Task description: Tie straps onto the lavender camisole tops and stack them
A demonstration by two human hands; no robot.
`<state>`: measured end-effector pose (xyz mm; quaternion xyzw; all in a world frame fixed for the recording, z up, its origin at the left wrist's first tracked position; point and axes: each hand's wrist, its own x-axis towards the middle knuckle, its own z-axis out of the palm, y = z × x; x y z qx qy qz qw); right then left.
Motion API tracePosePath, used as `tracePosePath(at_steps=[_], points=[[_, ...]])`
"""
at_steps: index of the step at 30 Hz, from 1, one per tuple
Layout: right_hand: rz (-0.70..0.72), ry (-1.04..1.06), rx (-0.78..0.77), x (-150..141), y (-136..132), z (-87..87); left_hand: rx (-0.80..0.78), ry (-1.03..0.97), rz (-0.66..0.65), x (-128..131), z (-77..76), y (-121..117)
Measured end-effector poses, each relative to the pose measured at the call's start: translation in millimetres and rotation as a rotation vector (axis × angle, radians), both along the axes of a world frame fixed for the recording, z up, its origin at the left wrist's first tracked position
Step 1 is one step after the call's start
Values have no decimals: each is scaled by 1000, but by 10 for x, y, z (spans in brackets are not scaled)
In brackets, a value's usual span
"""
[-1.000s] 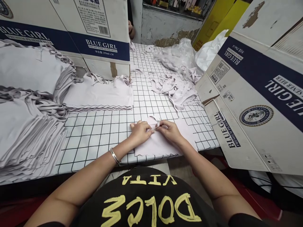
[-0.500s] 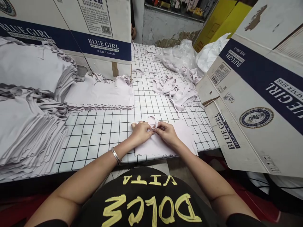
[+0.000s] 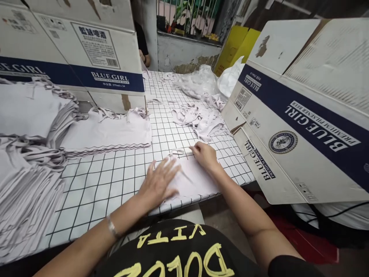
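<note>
Left hand (image 3: 160, 181) open, palm down, fingers spread over pale cloth piece (image 3: 200, 180) lying at near edge of table (image 3: 100, 184) — nothing gripped. Right hand (image 3: 205, 154) at cloth's upper edge, fingers curled; whether they pinch anything, cannot tell. Thin strap (image 3: 178, 150) loops between hands. This piece seems unfinished. At far left, tall stack (image 3: 31, 204) — likely done, as is flatter stack (image 3: 112, 132) farther off. Beyond right hand, crumpled cloth (image 3: 208, 125): perhaps work left, perhaps scrap.
</note>
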<state>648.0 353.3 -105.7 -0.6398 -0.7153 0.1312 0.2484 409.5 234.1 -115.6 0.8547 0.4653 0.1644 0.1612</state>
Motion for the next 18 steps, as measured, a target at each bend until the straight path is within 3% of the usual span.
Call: tracePosePath(at_steps=[2,5,7,11,14,18], points=[[-153,44,-96,307,181,7,-64,49,-222,-48,-61,-161],[-251,202,-267,547,550,19,-125,124,-278,51,-13,-232],[-230,262,-328,521,797,32,-100,106,-330,288,104,-146],[-221,329,-450,293,1159,123,-9,27,-620,982,238,186],[-218,445,-539,240,1342,286,-66,87,-743,1325,142,376],[-170,692,-567,375,1527,658,-160,69,-774,1384,-9,421]])
